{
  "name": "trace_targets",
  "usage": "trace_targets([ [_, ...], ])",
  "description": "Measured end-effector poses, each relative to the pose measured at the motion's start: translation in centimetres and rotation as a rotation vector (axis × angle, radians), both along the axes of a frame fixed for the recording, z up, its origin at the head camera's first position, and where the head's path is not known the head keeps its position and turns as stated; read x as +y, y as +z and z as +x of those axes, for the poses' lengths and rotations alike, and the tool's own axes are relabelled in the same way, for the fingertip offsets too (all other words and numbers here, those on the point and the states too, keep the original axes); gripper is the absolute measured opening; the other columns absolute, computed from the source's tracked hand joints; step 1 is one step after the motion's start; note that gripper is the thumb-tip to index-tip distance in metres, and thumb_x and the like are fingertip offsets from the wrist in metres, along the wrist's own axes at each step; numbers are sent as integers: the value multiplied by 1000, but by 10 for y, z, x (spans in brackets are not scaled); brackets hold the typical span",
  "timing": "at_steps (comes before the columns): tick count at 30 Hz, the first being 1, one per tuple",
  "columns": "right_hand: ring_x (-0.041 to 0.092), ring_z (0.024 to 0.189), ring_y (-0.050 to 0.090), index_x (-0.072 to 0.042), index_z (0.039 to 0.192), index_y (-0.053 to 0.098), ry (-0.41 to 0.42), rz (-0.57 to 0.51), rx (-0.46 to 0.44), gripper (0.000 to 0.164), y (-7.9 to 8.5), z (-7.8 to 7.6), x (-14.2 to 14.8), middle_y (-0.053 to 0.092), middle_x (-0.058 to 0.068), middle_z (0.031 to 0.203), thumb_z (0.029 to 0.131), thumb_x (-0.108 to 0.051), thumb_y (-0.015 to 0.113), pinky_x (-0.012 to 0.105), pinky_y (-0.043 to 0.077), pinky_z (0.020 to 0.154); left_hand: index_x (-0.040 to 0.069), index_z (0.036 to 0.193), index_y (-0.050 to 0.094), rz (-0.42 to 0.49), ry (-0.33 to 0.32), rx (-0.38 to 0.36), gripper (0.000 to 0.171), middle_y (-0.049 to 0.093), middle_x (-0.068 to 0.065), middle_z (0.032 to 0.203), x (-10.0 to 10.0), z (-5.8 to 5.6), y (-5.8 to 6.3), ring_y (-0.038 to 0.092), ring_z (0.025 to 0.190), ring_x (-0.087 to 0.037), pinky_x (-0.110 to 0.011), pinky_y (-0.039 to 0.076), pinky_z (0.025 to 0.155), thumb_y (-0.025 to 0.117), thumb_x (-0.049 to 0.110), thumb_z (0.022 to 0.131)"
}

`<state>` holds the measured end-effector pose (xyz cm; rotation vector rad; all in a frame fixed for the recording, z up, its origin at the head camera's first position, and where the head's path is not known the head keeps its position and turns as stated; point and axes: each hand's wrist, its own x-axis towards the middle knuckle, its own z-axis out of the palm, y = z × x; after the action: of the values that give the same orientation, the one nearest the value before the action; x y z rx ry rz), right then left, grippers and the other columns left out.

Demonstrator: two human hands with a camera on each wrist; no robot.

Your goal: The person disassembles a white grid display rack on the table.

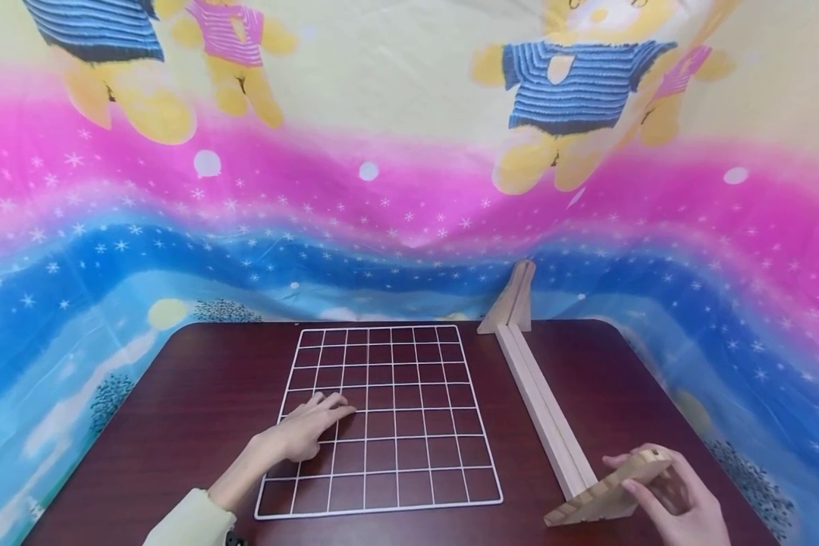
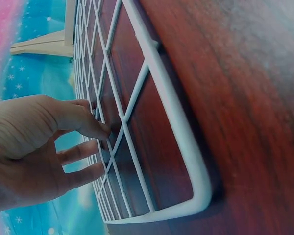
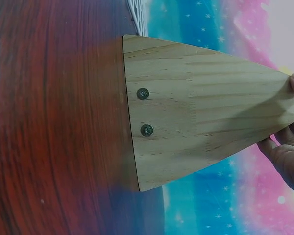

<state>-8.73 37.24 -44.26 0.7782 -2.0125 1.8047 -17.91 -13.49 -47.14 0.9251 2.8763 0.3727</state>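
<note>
A white wire grid panel [image 1: 382, 509] lies flat on the dark red-brown table. My left hand [image 1: 303, 432] rests on its left side, thumb and fingertips touching the wires; the left wrist view shows the thumb [image 2: 85, 120] against one wire. To the right stands a wooden stand: a long grooved rail [image 1: 546, 409] joins a far triangular end piece [image 1: 515, 299] to a near one [image 1: 604, 493]. My right hand [image 1: 685, 500] holds the near end piece by its narrow top, between thumb and fingers. Two screws [image 3: 143, 93] show in that piece's outer face.
The table [image 1: 198, 394] has rounded far corners. Behind it and at both sides hangs a curtain [image 1: 409, 197] printed with bears and snowflakes. The grid's right edge lies a short way left of the wooden rail.
</note>
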Motion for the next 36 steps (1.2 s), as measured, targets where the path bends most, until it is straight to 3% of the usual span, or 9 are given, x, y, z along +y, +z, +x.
trace_targets([
  [5,24,100,66,24,118,38,57,-45,37,42,0,-3,-1,63,32,102,79,33,50,25,51,83,5,137,52,-13,17,-10,78,43,-11,134,2,0,1,43,111,-30,-42,44,77,61,-22,64],
  [11,19,96,67,19,119,40,-112,75,-74,41,6,1,-4,66,24,101,82,27,55,24,52,80,6,137,51,-46,49,-29,77,43,-9,135,5,4,5,43,113,-30,-38,44,73,61,-26,68],
  [15,17,97,67,18,119,39,-143,133,-106,40,8,1,-4,67,20,102,83,24,56,24,52,78,6,138,51,-53,62,-37,77,43,-9,135,6,7,7,43,113,-30,-35,43,69,60,-27,69],
  [25,14,100,66,16,120,39,-78,131,-76,37,9,0,-2,69,14,104,87,19,55,20,50,81,2,142,45,14,55,-40,66,41,-14,138,5,11,1,43,116,-35,-48,45,82,57,-14,80],
  [31,13,99,65,15,126,39,-62,139,-44,43,5,2,-2,67,16,105,85,24,52,19,50,79,-2,141,44,77,88,-70,56,39,-17,143,7,20,-2,38,128,-39,-57,37,97,61,0,88],
  [36,15,97,65,15,131,35,-35,160,-38,47,9,3,-2,67,16,107,87,25,48,22,51,74,-3,140,45,115,140,-118,56,36,-18,148,11,31,-1,31,133,-47,-67,30,98,64,6,89],
])
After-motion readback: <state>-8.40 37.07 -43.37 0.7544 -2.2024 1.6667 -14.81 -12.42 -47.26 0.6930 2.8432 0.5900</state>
